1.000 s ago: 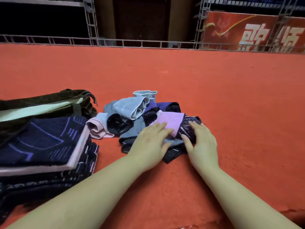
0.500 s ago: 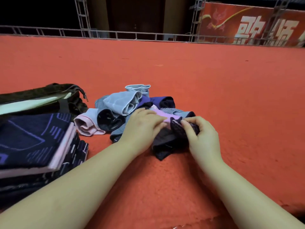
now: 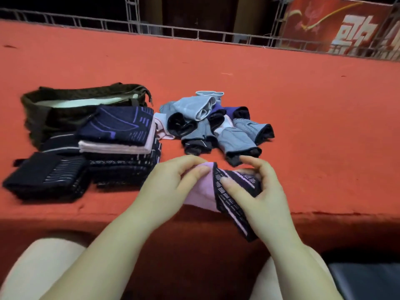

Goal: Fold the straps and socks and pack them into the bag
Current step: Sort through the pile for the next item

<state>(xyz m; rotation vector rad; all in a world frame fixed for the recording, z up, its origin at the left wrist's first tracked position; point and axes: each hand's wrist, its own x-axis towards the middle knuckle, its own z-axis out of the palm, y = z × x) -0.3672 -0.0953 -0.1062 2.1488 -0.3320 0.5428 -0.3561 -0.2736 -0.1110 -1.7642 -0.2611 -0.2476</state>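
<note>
Both hands hold one pink and black patterned strap (image 3: 232, 194) above the near edge of the red surface. My left hand (image 3: 173, 189) pinches its pink end, and my right hand (image 3: 259, 195) grips the black patterned part with thumb on top. Beyond them lies a loose pile of unfolded straps and socks (image 3: 216, 126) in grey, light blue, purple and black. A stack of folded dark pieces (image 3: 121, 146) stands to the left, with a smaller folded stack (image 3: 47, 176) beside it. The dark olive bag (image 3: 71, 105) sits open behind the stacks.
The red carpeted surface (image 3: 313, 115) stretches far to the right and back. Its front edge (image 3: 335, 215) runs just under my hands. A metal truss rail (image 3: 194, 35) and a red banner (image 3: 346, 24) line the far side. My knees show below.
My hands lifted the pink and black strap out of the pile and drew it toward me to the front edge. The camera tilted down, so both folded stacks show fully.
</note>
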